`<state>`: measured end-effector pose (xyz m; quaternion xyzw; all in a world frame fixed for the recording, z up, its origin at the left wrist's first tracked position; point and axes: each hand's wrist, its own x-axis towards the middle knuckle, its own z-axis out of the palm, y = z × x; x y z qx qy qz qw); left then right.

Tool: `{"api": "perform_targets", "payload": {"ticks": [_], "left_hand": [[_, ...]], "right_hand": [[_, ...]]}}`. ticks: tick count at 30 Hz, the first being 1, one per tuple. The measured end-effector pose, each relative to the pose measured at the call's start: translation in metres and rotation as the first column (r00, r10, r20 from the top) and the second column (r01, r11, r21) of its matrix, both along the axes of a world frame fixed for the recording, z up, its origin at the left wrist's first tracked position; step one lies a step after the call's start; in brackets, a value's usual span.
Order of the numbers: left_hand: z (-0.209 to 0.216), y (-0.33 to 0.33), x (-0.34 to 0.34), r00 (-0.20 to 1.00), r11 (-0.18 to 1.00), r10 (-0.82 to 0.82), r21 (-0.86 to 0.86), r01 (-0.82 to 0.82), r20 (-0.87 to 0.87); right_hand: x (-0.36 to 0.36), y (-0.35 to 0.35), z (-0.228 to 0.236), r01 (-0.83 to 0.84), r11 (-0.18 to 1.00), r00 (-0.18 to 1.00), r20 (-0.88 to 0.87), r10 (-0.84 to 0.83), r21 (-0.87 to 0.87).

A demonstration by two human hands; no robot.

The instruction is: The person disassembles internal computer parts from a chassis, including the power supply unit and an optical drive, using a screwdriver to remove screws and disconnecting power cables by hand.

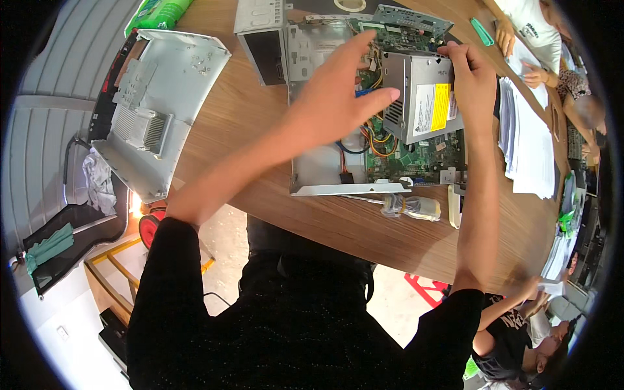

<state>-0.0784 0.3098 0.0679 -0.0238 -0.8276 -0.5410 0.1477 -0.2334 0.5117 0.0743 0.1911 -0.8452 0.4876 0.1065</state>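
An opened computer case (325, 170) lies on the wooden table in front of me, with a green motherboard (416, 159) inside. A silver power supply (404, 107) with a white and yellow label sits tilted above the board. Its bundled wires (383, 144) run down beside it into the case. My right hand (474, 75) grips the upper right edge of the power supply, fingers bent over it. Left of it, my left hand (338, 91) hovers over the case with thumb and fingers apart, holding nothing; some of its fingers are hidden behind the hand.
A detached white cover (185, 71) holding a heatsink (146, 130) and loose screws lies at the left. A silver drive (260, 39) stands behind the case. Bagged cable (413, 207) lies at the near edge, paper stacks (526, 143) at the right. Other people work at the right.
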Motion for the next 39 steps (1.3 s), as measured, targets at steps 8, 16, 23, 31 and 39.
{"api": "perform_targets", "payload": {"ticks": [8, 16, 23, 31, 39], "left_hand": [[-0.007, -0.007, -0.017, 0.947, 0.951, -0.309, -0.015, 0.309, -0.084], [0.007, 0.002, -0.022, 0.956, 0.954, -0.293, 0.066, 0.292, 0.002], [0.008, 0.002, -0.027, 0.947, 0.944, -0.319, 0.072, 0.322, -0.040], [0.001, 0.006, -0.025, 0.917, 0.961, -0.251, -0.196, 0.197, -0.309], [-0.001, 0.014, -0.021, 0.913, 0.959, -0.258, -0.198, 0.202, -0.317]], "right_hand": [[0.052, 0.013, 0.017, 0.144, 0.983, 0.987, -0.087, -0.135, 0.115], [0.087, 0.013, 0.025, 0.168, 0.959, 0.933, -0.352, -0.080, 0.226], [0.114, -0.005, 0.024, 0.105, 0.895, 0.954, -0.299, 0.033, 0.434], [0.115, 0.007, 0.027, 0.030, 0.877, 0.961, -0.255, 0.107, 0.480], [0.127, 0.015, 0.023, 0.040, 0.895, 0.946, -0.305, 0.109, 0.444]]}}
